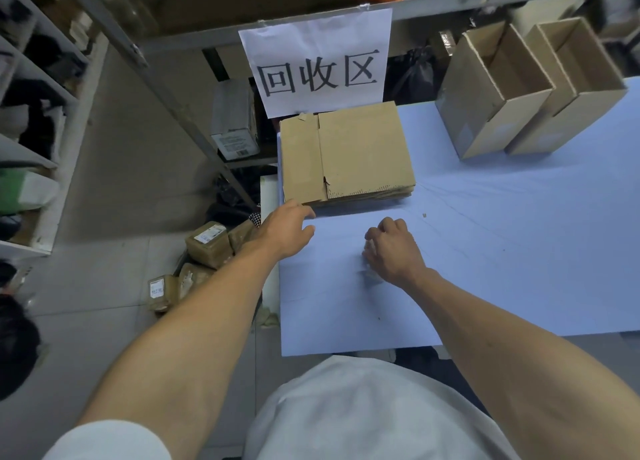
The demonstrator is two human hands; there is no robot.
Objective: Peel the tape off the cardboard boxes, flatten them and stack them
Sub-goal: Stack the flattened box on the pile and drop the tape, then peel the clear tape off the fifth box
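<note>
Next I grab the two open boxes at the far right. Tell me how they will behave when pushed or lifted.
The two open boxes look empty, so they are probably light and would slide easily on the smooth blue table. They stand tall with open tops, so a high push may tip them. Thin corrugated walls would likely flex under the fingers.

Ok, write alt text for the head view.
A person's left hand touches the near edge of a stack of flattened cardboard boxes on a blue table; the right hand holds crumpled tape. Two open boxes stand far right.
</note>
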